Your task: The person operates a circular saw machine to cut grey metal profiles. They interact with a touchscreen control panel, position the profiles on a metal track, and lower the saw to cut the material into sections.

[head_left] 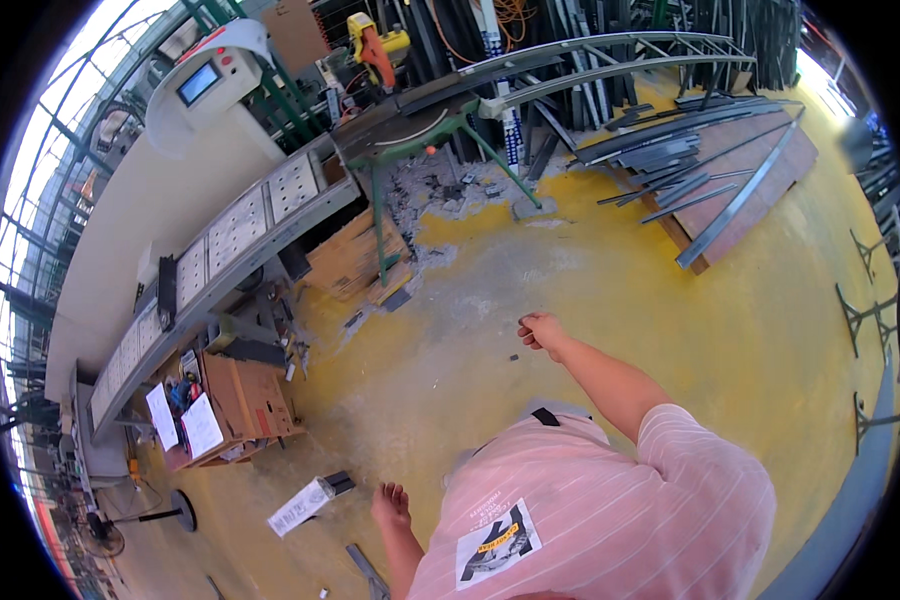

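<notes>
My right hand (541, 333) is held out in front of me over the floor. Its fingers are curled together, and a tiny dark bit shows at the fingertips, too small to name. On the floor just below it lies a small dark offcut (514, 358). Low at my left side hangs my left hand (391, 506), its fingers loosely bent and slightly apart, with nothing seen in them. Left of that hand, a white-wrapped bundle with dark bar ends (306, 505) lies on the floor.
A green-legged saw stand (400, 145) with a yellow-and-orange power tool (375, 52) stands ahead. Metal strips (660, 155) lie on a board at right. A long perforated machine bed (240, 225) and a cardboard box (250, 400) line the left. Scraps (450, 190) litter the floor.
</notes>
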The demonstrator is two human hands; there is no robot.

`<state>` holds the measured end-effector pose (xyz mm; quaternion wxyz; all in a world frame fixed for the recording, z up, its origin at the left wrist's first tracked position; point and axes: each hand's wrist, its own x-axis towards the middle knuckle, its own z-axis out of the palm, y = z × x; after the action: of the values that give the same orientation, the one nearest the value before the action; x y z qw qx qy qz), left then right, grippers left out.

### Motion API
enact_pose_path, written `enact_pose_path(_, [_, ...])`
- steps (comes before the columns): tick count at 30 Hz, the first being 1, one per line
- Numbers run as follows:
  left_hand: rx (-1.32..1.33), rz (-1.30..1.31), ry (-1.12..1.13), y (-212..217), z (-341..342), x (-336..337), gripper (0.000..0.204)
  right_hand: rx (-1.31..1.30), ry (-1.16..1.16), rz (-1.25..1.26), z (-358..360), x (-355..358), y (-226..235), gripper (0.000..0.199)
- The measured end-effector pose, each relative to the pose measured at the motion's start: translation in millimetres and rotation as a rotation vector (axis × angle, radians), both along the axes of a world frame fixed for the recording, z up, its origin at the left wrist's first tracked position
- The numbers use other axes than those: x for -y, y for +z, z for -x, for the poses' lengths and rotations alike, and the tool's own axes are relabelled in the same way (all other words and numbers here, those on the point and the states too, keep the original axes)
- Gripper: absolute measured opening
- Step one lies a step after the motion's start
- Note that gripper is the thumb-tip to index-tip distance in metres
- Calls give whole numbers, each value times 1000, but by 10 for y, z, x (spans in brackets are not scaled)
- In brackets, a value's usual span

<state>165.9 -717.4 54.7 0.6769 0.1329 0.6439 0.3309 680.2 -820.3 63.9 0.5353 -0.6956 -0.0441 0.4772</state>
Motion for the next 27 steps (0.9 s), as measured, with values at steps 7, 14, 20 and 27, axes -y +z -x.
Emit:
enact_pose_path(7, [-220, -364, -844, 327, -3173, -1247, 27, -157, -124, 158, -418, 1297, -281, 29])
enact_pose_path(14, [-150, -481, -1219, -104, -6133, -1738, 27, -284, -217, 243, -1115, 1588, -781, 37])
enact_pose_path(20, [-241, -1028, -1314, -373, -8983, -2852, 32, -270, -512, 453, -2955, 1344, -745, 32])
enact_pose_path(27, [-956, -1733, -1412, 290, -11934, -4209, 71, 191, -438, 540, -4741, 698, 123, 33])
